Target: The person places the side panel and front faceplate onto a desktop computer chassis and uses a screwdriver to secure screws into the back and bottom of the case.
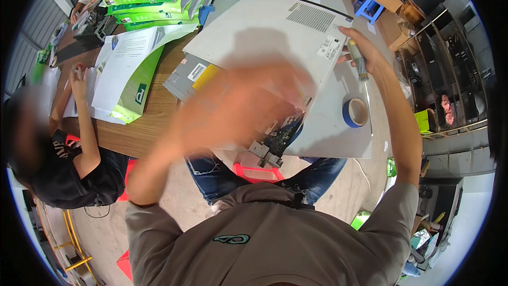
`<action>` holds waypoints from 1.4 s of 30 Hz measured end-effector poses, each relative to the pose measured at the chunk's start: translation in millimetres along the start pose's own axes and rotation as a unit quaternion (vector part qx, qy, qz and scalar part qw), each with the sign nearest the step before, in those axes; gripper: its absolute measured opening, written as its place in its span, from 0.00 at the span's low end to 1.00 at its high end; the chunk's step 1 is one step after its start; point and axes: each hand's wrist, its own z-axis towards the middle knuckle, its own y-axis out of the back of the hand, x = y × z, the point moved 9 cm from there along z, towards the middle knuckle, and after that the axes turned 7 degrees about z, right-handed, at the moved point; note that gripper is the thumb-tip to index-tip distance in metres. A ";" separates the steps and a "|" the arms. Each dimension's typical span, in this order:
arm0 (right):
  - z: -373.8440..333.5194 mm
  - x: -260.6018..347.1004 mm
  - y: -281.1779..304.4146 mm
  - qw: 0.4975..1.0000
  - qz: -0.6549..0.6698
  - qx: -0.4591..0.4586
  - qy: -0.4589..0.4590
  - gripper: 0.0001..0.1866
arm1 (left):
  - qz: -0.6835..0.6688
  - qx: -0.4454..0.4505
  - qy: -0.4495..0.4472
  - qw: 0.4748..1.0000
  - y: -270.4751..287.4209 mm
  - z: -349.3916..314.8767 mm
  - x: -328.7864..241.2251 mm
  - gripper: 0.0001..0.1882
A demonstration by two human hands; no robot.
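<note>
A pale grey metal computer case (248,24) lies tilted across the table before me. A grey box-shaped part (182,77) with white and yellow labels sticks out at its left side. Circuit boards and metal brackets (260,149) show at its near end. My left hand (254,103) is over the near part of the case, smeared by motion; its fingers cannot be made out, nor whether it touches anything. At the case's far right corner, my right hand (368,53) closes round the handle of a screwdriver (361,66), its shaft pointing back towards me. One fingertip rests at the case edge.
A roll of blue tape (347,115) stands right of the case. Green-and-white packages (153,0) are piled at the far left, near papers (127,50). A co-worker (79,153) sits at my left, another person farther back. Shelves (444,74) stand to the right.
</note>
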 end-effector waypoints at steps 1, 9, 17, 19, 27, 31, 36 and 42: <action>2.5 -2.8 0.8 1.000 0.000 -0.001 0.001 0.40 | 0.205 -0.095 0.066 0.972 44.2 8.5 25.3 0.10; 19.6 -9.3 -24.9 0.997 0.067 0.026 -0.011 0.36 | -0.092 0.017 0.484 0.870 111.6 -50.3 335.4 0.33; -2.0 -5.9 -25.3 0.995 0.091 0.048 -0.007 0.35 | -0.261 0.021 0.417 0.870 81.5 -25.4 299.7 0.37; 2.4 -6.7 -19.8 0.997 0.072 0.036 -0.010 0.36 | -0.272 0.023 0.423 0.864 85.1 -19.6 286.1 0.36; 15.8 -21.7 0.7 0.994 0.080 0.072 -0.017 0.40 | -0.271 -0.028 0.388 0.881 88.1 7.5 289.8 0.36; 17.0 -21.6 5.9 0.995 0.060 0.081 -0.021 0.37 | -0.249 -0.036 0.373 0.893 88.3 16.7 281.8 0.35; 16.0 -53.1 -5.5 0.997 0.029 0.053 -0.057 0.38 | -0.181 0.005 0.401 0.898 69.7 13.5 299.6 0.35; 12.0 -29.4 10.0 0.978 -0.205 -0.027 0.000 0.54 | -0.003 0.042 0.423 0.905 73.5 18.0 314.0 0.37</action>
